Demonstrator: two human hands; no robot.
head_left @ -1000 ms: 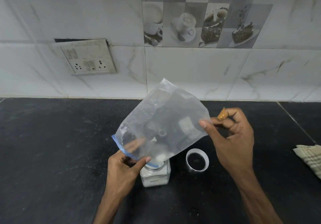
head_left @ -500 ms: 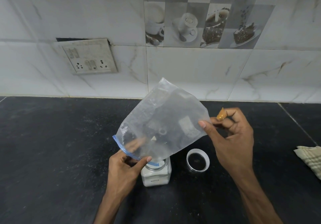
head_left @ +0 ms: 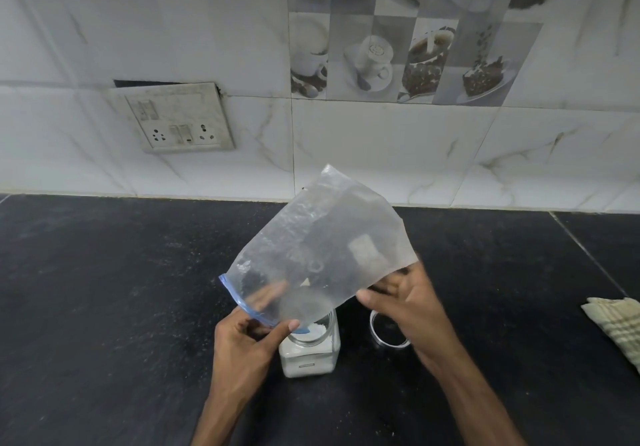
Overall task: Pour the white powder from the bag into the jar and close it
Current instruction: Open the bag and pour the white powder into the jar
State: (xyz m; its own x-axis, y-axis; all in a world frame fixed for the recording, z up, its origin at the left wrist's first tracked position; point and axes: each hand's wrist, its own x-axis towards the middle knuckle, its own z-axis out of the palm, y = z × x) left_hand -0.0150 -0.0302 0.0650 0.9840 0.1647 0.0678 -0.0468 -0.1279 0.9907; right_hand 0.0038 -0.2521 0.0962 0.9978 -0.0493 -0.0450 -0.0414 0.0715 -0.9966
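Left hand [head_left: 247, 340] pinched on the blue zip edge of a clear, crinkled plastic bag [head_left: 322, 255], thumb in front, fingers behind the film. Right hand [head_left: 405, 303] blurred at the bag's lower right edge; open or closed, cannot tell. Bag tilted, mouth down over a square glass jar [head_left: 310, 348] holding white powder [head_left: 317, 329], centre bottom of frame. Round lid [head_left: 388, 333] just right of the jar on the speckled black counter [head_left: 104, 289].

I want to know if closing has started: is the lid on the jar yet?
No, the lid lies on the counter to the right of the open jar.
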